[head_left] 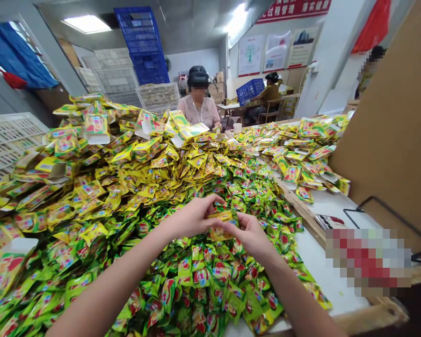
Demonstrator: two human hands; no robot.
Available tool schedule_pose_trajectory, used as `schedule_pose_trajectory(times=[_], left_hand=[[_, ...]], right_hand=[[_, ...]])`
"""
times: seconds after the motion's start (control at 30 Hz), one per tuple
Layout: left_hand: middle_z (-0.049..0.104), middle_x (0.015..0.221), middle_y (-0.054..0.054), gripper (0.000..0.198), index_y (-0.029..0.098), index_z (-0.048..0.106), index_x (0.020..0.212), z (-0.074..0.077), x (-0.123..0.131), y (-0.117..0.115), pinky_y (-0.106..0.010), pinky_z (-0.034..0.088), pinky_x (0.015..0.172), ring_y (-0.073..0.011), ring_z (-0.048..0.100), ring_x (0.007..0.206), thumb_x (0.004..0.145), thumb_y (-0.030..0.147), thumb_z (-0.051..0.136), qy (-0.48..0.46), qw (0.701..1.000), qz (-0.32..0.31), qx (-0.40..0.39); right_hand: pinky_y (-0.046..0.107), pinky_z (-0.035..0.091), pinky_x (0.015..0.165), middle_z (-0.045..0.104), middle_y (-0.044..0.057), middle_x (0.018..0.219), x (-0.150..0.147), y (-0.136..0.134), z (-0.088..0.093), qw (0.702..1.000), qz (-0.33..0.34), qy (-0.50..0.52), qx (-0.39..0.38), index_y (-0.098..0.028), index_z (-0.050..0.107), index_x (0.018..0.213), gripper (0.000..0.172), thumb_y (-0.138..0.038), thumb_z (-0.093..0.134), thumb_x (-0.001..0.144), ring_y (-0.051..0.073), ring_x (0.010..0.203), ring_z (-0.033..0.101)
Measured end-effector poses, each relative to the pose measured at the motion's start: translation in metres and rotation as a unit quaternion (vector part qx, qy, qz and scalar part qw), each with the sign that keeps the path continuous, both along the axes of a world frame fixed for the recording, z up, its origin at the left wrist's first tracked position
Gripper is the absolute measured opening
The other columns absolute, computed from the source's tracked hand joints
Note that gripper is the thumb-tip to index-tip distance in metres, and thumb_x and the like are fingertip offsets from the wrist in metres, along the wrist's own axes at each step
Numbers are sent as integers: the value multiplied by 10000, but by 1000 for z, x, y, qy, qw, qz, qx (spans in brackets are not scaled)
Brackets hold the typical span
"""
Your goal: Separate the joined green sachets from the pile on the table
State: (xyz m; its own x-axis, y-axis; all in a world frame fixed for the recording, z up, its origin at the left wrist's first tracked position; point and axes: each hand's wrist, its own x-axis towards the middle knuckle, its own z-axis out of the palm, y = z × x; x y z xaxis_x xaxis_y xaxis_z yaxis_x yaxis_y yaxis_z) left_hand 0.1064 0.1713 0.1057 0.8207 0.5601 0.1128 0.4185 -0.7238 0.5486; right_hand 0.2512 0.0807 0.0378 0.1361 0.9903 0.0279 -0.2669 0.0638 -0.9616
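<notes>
Both of my hands meet over a heap of small packets. My left hand (195,217) comes in from the left, its fingers closed on the left side of a yellow packet (221,217). My right hand (254,235) pinches the right end of it between thumb and fingers. Some green shows at that end; whether a second packet lies with it I cannot tell. Beneath my hands are many green packets (192,271) with red fruit prints. Beyond them rises a bank of yellow packets (182,171).
Flat open-ended yellow boxes (96,124) top the pile at the left; more boxes (301,154) lie at the right behind a wooden strip (294,201). A brown board (386,117) and a black wire frame (389,215) stand at the right. A person (198,105) sits opposite.
</notes>
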Motion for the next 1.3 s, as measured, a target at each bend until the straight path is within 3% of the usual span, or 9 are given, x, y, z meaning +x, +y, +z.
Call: schedule_pose_trajectory(times=[0.2,0.4,0.6,0.67,0.77,0.87,1.03,1.17,1.3], left_hand=[[543,1131,-119,483,139,466,1212,48,61,90,-390,418,907,-243,532,1033,765,172,647,-133,922,236,278],[572,1126,-159,187,144,575,1007,52,84,134,-490,375,911,-330,511,1074,834,185,519,-92,892,323,301],[606,1116,-132,348,142,484,1165,36,33,77,-360,427,884,-226,562,1034,942,267,249,-253,877,249,325],[630,1061,-119,400,149,491,1162,22,4,40,-356,464,810,-229,603,952,945,361,231,-204,905,246,281],[662,938,-82,587,169,481,1171,-11,-32,-16,-340,497,660,-243,644,759,744,563,573,-46,953,223,199],[673,920,-64,539,203,519,1101,-45,-48,-53,-327,509,634,-238,658,727,669,483,679,19,965,210,158],[666,966,-63,462,224,498,1097,-76,-45,-68,-319,527,687,-228,663,824,736,476,639,-76,954,240,164],[661,954,-55,436,231,479,1100,-92,-47,-68,-306,525,675,-220,659,807,748,431,641,-114,934,249,230],[668,891,-52,449,220,479,1147,-106,-53,-69,-308,524,646,-228,657,775,757,370,642,-86,932,206,287]], right_hand=[[316,524,652,721,38,705,10,7,-3,994,-101,-39,-17,-153,684,715,405,-494,799,527,187,651,658],[332,531,663,719,46,719,6,12,-10,994,-107,-24,-6,-152,679,719,435,-519,788,512,199,678,664],[332,536,673,724,52,772,15,13,-8,982,-191,-5,8,-162,652,775,415,-512,756,579,204,706,668],[342,538,679,722,61,784,17,10,-6,964,-263,-14,26,-165,636,790,399,-507,737,611,211,716,668],[346,541,687,721,74,806,12,1,-4,919,-377,-72,92,-175,627,826,305,-448,692,706,213,733,666],[342,549,675,720,68,838,-4,-13,-4,887,-400,-141,181,-205,635,928,208,-343,657,774,209,728,671],[338,559,704,729,50,865,-23,-20,-9,886,-254,-298,248,-254,668,943,182,-218,665,765,214,782,685],[306,566,666,743,45,871,-14,-16,-5,939,-94,-288,160,-231,696,921,159,-264,667,768,199,749,695],[329,551,727,745,33,865,-8,-14,-3,945,5,-313,90,-238,732,876,166,-221,708,713,208,789,686]])
